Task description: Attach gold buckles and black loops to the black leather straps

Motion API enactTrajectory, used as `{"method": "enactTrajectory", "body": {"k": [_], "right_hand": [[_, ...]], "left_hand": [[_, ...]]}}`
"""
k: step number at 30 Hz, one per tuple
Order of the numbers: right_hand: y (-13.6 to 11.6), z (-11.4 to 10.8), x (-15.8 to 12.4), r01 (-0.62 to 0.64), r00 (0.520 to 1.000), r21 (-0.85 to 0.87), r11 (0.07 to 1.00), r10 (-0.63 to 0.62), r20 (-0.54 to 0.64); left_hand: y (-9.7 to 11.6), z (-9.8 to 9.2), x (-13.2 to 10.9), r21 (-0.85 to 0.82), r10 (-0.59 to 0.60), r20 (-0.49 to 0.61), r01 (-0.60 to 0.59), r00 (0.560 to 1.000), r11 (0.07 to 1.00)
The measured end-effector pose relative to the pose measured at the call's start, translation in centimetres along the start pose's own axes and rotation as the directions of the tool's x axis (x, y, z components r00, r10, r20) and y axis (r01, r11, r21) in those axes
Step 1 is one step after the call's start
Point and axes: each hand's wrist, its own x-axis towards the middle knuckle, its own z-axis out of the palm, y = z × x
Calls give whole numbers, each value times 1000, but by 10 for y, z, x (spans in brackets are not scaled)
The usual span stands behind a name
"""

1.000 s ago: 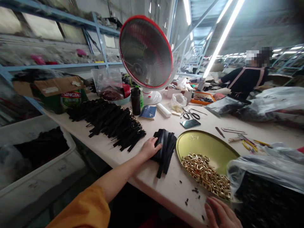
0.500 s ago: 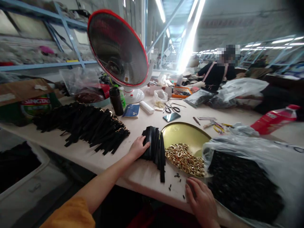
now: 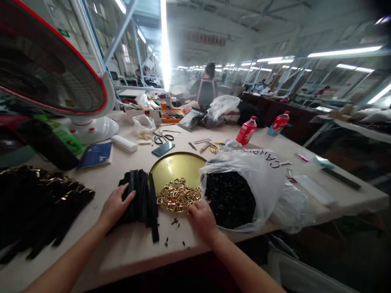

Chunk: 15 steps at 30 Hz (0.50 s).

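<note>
Head camera view, looking down at a pale work surface [image 3: 131,252]: a bundle of black strips [image 3: 139,195] lies left of centre, just beside a round gold tray [image 3: 179,165] that holds a heap of small gold buckles [image 3: 175,195]. The left hand [image 3: 116,204] rests on the bundle's left side, its thumb spread apart from its other fingers. At the tray's near rim, the right hand [image 3: 204,219] has its fingers curled against the heap's edge; whether they pinch a buckle cannot be told. To the right sits a clear plastic bag [image 3: 265,187] of small black pieces [image 3: 229,199]. The strips look light, soft and bendy, perhaps a little slick, so one is best lifted by its end while a palm steadies the rest. The buckles seem hard, light and slippery, best taken singly by their edges.
</note>
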Motion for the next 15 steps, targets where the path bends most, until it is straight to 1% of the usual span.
{"method": "enactTrajectory", "body": {"k": [7,15], "right_hand": [[7,3,-5,56,998,29,998,-56,12],[23,-2,-13,74,997,50,996,-74,-13]], "left_hand": [[12,-2,-6,-11,-3,-5,3,1000,1000],[27,9,-7,-115,14,-22,-17,1000,993]]}}
